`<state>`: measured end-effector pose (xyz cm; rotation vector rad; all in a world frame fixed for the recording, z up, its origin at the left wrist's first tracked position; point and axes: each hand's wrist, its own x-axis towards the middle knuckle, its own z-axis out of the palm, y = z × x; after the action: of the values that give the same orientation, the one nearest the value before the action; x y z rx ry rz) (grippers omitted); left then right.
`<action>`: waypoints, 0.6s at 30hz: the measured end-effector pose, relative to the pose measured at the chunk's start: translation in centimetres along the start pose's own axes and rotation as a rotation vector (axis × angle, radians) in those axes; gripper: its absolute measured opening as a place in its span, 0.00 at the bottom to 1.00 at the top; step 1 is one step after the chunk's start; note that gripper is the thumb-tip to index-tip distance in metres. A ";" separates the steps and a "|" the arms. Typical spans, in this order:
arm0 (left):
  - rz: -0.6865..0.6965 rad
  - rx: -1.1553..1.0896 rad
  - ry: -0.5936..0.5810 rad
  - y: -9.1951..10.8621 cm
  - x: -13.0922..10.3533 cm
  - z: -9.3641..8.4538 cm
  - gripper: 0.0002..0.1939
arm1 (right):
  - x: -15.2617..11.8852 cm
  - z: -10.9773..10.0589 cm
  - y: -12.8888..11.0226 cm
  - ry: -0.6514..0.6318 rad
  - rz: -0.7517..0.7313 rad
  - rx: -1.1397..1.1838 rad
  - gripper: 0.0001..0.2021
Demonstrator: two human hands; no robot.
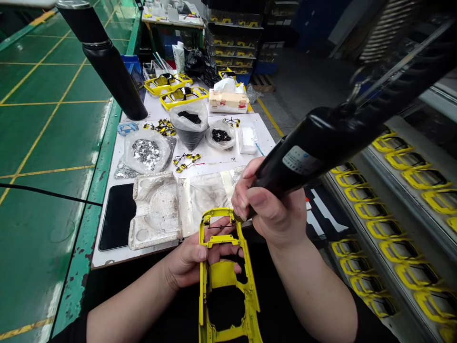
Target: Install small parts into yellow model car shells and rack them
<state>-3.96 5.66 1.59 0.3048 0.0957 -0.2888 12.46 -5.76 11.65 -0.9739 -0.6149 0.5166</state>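
Note:
My left hand (pixel 191 259) is closed round the upper left side of a yellow plastic frame (pixel 221 275), its fingers showing through the openings. The frame tilts up from my lap toward the table. In my right hand (pixel 271 207) is a black electric screwdriver (pixel 303 152), which hangs from a coiled cable. Its lower end meets the frame's top right corner; the bit itself is hidden by my fingers. Just beyond the frame lies a worn white foam block (pixel 157 209) with a moulded hollow.
Bags of silver pieces (pixel 146 152), black screws (pixel 219 136) and dark small parts (pixel 189 116) stand on the white table. A tall black flask (pixel 114 76) is at left, above a dark tablet (pixel 116 216). Racks of yellow frames (pixel 385 228) line the right.

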 end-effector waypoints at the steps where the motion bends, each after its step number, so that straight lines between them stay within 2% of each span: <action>1: 0.000 0.004 0.004 0.0 0.0 0.0 0.45 | 0.0 0.1 0.0 0.001 -0.005 -0.002 0.14; 9: 0.020 0.043 0.013 -0.1 -0.1 -0.2 0.44 | -0.1 0.7 -0.1 0.071 -0.013 -0.061 0.17; 18: 0.018 0.028 0.003 -0.1 -0.1 -0.3 0.43 | -0.3 1.2 0.0 0.121 -0.051 -0.076 0.14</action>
<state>-4.11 5.70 1.27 0.3336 0.0922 -0.2720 11.41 -5.22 12.05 -1.0503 -0.5529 0.3882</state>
